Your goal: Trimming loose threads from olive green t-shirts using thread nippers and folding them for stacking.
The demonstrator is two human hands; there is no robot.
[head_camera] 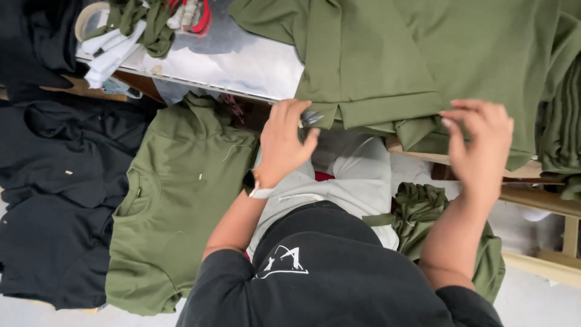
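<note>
1. A black short-sleeved top [339, 284] fills the lower centre of the frame, with a small white triangular emblem [282, 261] printed on it.
2. A pale band [259, 189] circles the left wrist, mid-frame.
3. Light grey trousers [351, 181] show above the top.

black garments [54, 200], white cloth strips [112, 51]

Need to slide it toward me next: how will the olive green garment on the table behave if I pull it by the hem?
The olive green garment is likely floppy: its hem droops over the table edge. It would probably bunch and fold rather than slide flat. It seems light, since the right hand pinches the hem with fingertips while the left hand works beside it.
</note>
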